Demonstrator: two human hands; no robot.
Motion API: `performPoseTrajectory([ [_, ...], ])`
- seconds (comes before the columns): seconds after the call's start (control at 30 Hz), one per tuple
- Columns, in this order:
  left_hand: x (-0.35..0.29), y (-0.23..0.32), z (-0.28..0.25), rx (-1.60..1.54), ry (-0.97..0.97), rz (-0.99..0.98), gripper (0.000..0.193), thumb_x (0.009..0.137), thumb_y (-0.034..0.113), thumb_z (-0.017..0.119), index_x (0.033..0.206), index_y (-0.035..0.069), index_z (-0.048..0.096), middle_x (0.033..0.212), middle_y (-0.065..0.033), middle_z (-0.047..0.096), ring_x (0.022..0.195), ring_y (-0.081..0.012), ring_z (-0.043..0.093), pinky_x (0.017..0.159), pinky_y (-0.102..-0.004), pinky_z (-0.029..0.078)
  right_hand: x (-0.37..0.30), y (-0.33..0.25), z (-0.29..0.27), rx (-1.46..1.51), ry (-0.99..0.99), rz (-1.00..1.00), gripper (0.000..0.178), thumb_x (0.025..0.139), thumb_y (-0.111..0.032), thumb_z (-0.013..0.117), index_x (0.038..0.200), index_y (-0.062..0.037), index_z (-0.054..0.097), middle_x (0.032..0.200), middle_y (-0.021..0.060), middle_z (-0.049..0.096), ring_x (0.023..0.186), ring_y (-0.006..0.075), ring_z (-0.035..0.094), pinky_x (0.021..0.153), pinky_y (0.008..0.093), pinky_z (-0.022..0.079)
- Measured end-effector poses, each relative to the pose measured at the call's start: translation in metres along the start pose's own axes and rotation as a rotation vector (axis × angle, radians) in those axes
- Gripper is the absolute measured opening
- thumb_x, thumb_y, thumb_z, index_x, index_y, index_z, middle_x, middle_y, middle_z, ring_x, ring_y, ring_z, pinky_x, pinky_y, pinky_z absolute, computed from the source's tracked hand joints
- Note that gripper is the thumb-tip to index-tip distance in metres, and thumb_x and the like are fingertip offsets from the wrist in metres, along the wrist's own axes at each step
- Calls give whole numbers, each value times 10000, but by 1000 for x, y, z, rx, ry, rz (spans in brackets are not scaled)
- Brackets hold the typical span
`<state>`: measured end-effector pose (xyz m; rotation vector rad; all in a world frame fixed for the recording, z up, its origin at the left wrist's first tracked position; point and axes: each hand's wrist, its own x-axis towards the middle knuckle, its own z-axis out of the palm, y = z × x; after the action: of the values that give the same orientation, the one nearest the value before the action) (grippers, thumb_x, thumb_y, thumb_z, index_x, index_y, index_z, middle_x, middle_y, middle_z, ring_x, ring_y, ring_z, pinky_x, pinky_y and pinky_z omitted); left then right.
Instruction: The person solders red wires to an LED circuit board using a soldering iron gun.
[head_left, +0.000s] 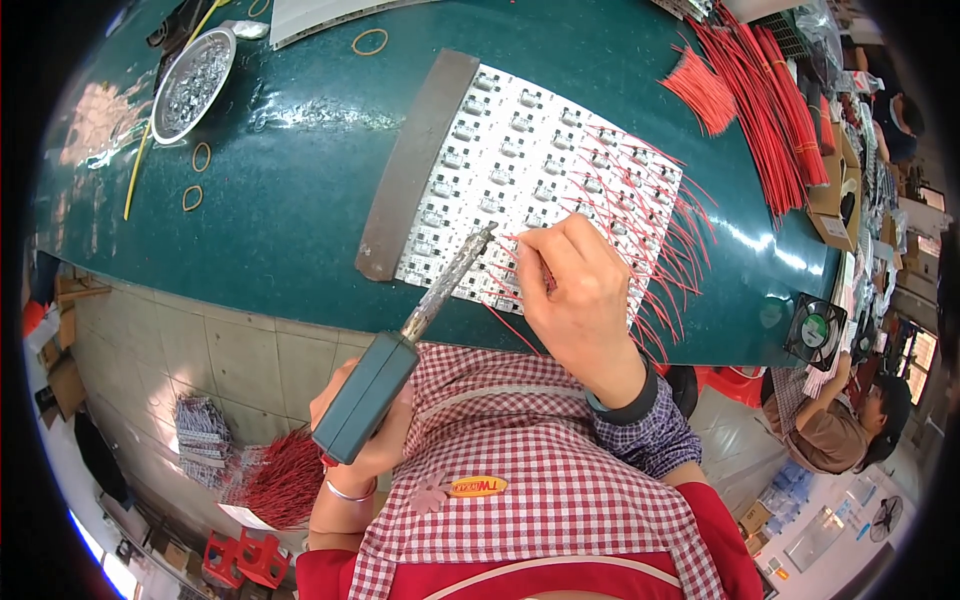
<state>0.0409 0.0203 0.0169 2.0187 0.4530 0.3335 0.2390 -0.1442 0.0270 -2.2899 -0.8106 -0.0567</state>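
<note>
A white panel of small circuit boards [506,82] lies on the green table, with rows of dark components on it. Thin red wires stand up from its right part. My left hand [392,445] is wrapped round the dark green handle of a soldering gun [368,392]. The gun's metal tip is over the panel, just left of my right fingertips. Between thumb and forefinger, my right hand [580,295] pinches a red wire [508,237], whose end is close to the gun's tip. A dark metal bar [415,175] runs along the panel's left edge.
Bundles of red wire [768,120] lie at the far right, near a cardboard box [835,205]. A metal bowl [157,118] of shiny bits stands far left. A small black fan [815,330] sits at the right edge, close to another person [835,425].
</note>
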Motion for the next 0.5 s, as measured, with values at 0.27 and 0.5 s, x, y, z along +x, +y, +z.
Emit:
performPoseTrajectory([
  [0.27, 13, 5, -2, -32, 32, -29, 255, 724, -64, 731, 977, -45, 699, 933, -186, 690, 755, -282, 684, 677, -329, 546, -7, -14, -79, -7, -104, 104, 180, 798, 38, 722, 968, -13, 686, 805, 105, 578, 710, 283, 600, 605, 369, 480],
  [0.5, 19, 6, 2, -49, 11, -63, 253, 734, -53, 734, 985, -52, 700, 952, -190, 695, 779, -293, 699, 697, -329, 552, 8, -8, -31, 115, 90, 21, 193, 762, 74, 732, 921, -23, 679, 791, 98, 589, 696, 258, 604, 587, 358, 475],
])
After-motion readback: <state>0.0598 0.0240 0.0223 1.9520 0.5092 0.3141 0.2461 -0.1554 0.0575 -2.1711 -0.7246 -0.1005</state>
